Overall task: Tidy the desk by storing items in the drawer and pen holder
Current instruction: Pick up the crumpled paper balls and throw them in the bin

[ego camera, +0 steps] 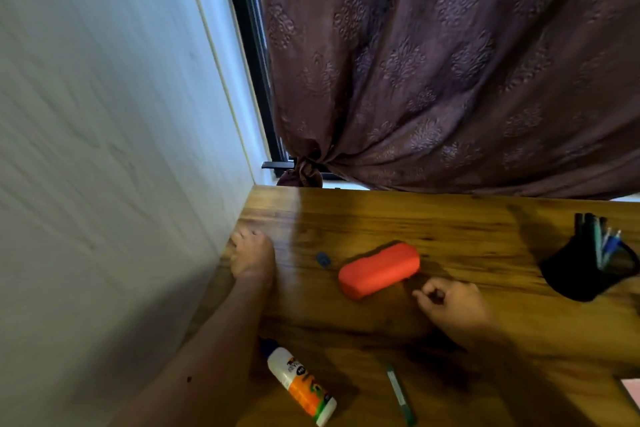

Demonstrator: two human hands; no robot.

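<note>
An orange-red pouch (379, 269) lies on the wooden desk (467, 229). My right hand (450, 305) rests just to its right, fingers curled, pinching near the pouch's end; what it holds is blurred. My left hand (251, 255) lies flat on the desk's left edge by the wall, holding nothing. A small blue object (322, 258) sits between my left hand and the pouch. A white and orange glue bottle (300, 385) lies near the front, and a green pen (400, 393) lies to its right. A black pen holder (585, 270) with several pens stands at the right.
A white wall (104, 149) runs along the desk's left side. A purple patterned curtain (450, 62) hangs behind the desk, knotted at the far left corner. A pink-edged item (630, 392) shows at the right edge. No drawer is in view.
</note>
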